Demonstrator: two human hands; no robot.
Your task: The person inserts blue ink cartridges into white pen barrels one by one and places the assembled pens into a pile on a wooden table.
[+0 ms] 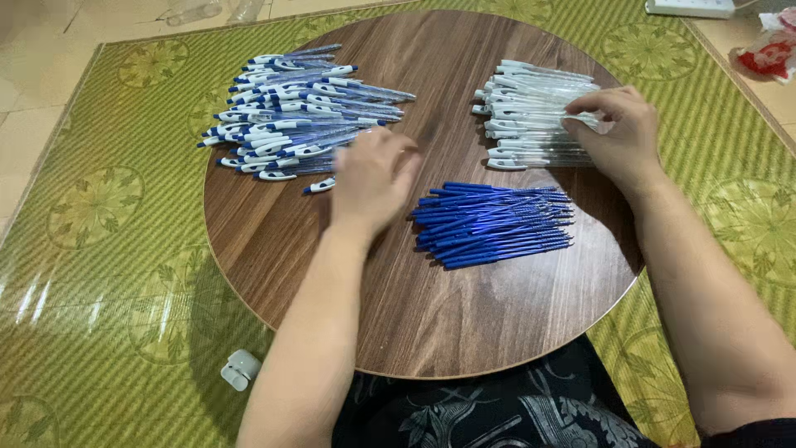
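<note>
A round wooden table [464,323] holds three heaps. At the back left lies a pile of assembled blue-and-white pens [294,112]. At the back right lies a pile of clear white pen barrels [531,108]. In the middle sits a bundle of blue refills [493,224]. My left hand [371,178] is blurred, hovering beside the assembled pens, and a single pen [319,186] lies on the table by its fingers. My right hand [618,129] rests on the barrel pile, fingertips pinching at a barrel there.
A green woven mat [108,274] with leaf patterns covers the floor around the table. A small white case [240,369] lies on the mat at the lower left. A white power strip [690,7] and a red-and-white bag [767,51] sit at the far right.
</note>
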